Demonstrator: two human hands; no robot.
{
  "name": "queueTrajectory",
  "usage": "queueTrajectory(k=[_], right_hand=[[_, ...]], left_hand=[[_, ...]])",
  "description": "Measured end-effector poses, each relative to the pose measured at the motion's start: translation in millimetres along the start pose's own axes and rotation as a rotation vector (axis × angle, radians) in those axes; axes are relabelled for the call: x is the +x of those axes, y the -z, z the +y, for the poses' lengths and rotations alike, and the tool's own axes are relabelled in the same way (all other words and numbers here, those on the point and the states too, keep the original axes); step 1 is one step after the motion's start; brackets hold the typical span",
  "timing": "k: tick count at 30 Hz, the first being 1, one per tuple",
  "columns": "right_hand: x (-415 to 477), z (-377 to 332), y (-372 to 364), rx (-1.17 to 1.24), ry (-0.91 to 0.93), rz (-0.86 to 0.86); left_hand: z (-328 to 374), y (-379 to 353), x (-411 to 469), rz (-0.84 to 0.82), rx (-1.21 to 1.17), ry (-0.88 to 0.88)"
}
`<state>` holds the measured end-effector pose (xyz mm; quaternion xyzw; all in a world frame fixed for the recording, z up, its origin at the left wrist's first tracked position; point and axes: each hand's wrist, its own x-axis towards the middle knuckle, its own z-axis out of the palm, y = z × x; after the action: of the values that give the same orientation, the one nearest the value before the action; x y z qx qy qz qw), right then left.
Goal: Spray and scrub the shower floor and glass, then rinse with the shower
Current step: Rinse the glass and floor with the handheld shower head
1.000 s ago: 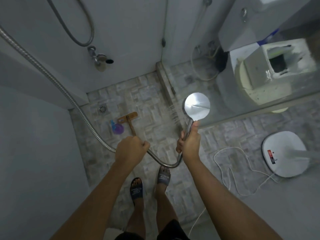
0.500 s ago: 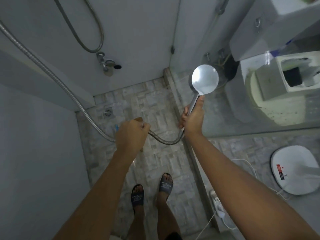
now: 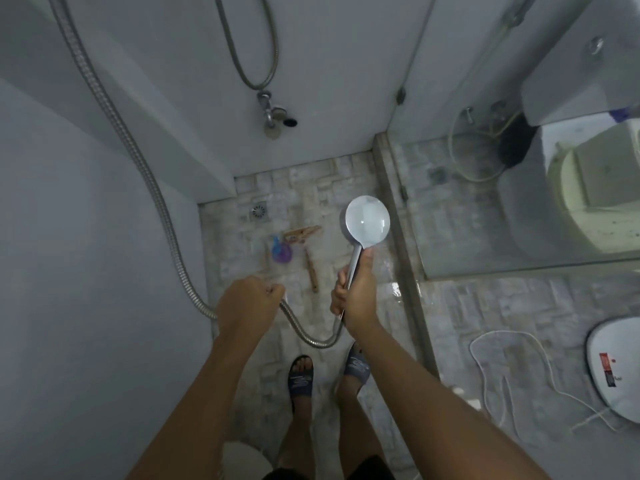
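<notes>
Right hand grips shower head handle; left hand clenches metal hose; brush, purple spray bottle on floor between, beyond hands.

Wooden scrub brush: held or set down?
Set down. The wooden scrub brush lies flat on the tiled floor beside the purple spray bottle; left hand grips the metal hose, right hand the chrome shower head.
</notes>
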<state>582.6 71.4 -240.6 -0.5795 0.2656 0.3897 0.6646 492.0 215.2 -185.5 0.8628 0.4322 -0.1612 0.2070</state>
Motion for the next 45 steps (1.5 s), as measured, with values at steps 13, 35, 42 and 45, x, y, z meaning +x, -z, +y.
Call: queueTrajectory(k=[13,35,42,45], right_hand=[[-71,98,-105,-0.008,-0.167,-0.187],[-43,30,-204,0.005,-0.114,-0.282],[5,-5,-271,0.046,-0.061,-0.243],[23,-22,-296,0.062,-0.024,-0.214]], left_hand=[[-138,46,-44,0.073,0.001,0.201],[-154,106,18,0.268,-0.212,0.171],[-152,143,94,0.346,-0.205,0.138],[-152,157,122,0.373,-0.18,0.134]])
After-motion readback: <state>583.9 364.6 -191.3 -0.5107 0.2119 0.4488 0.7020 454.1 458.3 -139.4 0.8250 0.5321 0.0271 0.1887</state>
